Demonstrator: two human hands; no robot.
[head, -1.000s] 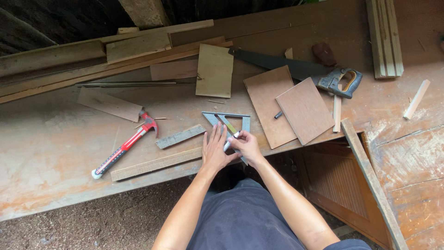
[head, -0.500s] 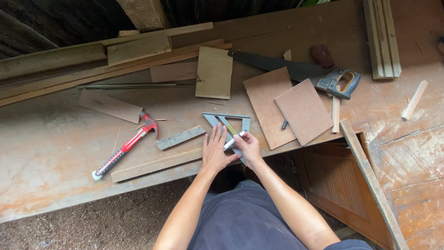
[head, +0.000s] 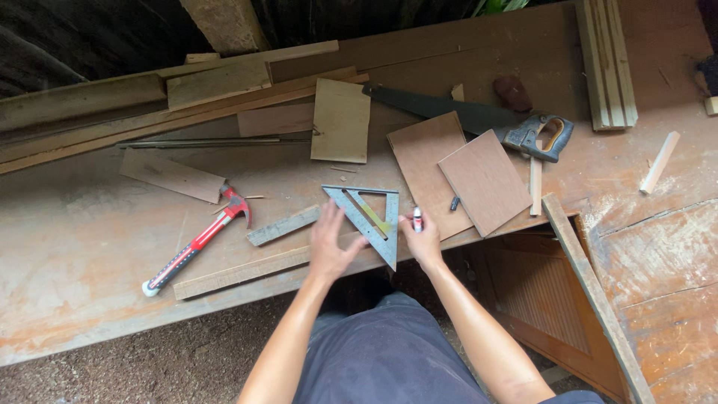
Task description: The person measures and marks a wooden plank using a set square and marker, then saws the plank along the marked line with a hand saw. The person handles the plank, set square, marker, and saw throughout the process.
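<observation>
A grey metal triangular square (head: 368,217) lies on a long wooden strip (head: 262,266) near the front edge of the workbench (head: 82,247). My left hand (head: 332,245) rests flat on the strip and the square's left side, fingers spread. My right hand (head: 422,238) sits just right of the square and grips a small red and white marker (head: 417,218), tip pointing away from me.
A red-handled claw hammer (head: 198,240) lies to the left, a short grey wood piece (head: 283,226) beside it. Brown panels (head: 485,181) and a plywood piece (head: 341,120) lie behind, with a handsaw (head: 479,120). Planks are stacked along the back edge.
My left hand has slid left off the square's middle with fingers spread. My right hand has drawn back to the square's right side, marker now upright.
</observation>
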